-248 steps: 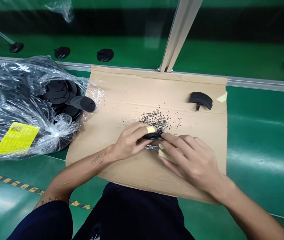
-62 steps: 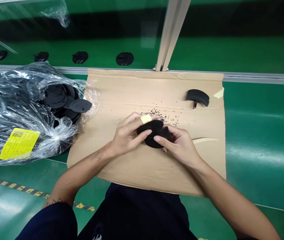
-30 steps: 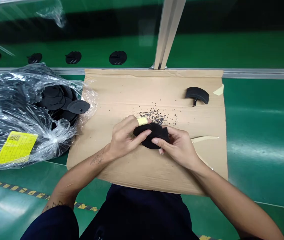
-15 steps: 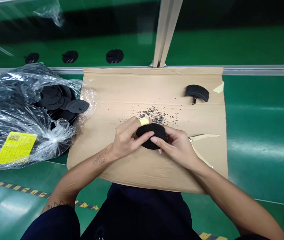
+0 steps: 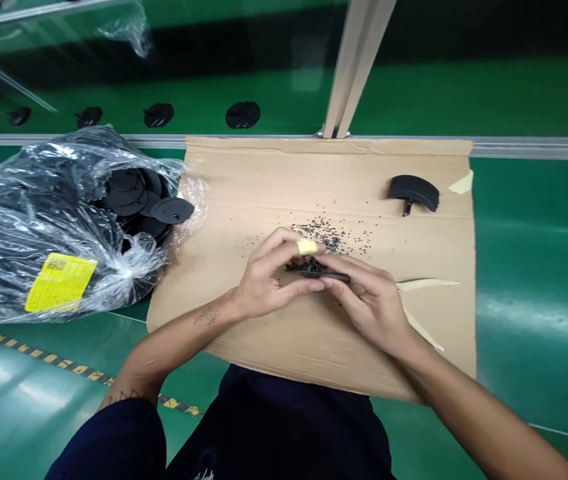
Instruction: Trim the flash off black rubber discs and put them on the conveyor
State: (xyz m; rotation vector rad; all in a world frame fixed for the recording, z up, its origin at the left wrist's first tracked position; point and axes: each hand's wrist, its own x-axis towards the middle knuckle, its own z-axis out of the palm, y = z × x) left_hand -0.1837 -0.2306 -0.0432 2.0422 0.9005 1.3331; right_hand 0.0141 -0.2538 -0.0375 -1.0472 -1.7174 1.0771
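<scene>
Between both hands is a thin black disc-shaped part (image 5: 331,274), tilted nearly edge-on, with small raised details on its far side. My left hand (image 5: 274,275) grips its left edge, thumb on the near side; yellow tape wraps one finger. On the right edge, the fingers and thumb of my right hand (image 5: 371,293) close around it. Small black scraps (image 5: 321,231) lie scattered on the cardboard sheet (image 5: 244,173) just beyond. Beside my right hand rests a tool with two pale handles (image 5: 427,283), its head hidden by the hand.
A black brush-like part with a curved top (image 5: 414,192) sits at the cardboard's upper right. To the left, a clear plastic bag (image 5: 59,193) with a yellow label (image 5: 61,282) holds several black discs (image 5: 171,211). More black parts (image 5: 243,115) line up behind the metal rail (image 5: 284,141).
The black part has been tipped from showing its broad face to nearly edge-on. Both hands still hold it. The whole view has shifted, so the surroundings appear further right.
</scene>
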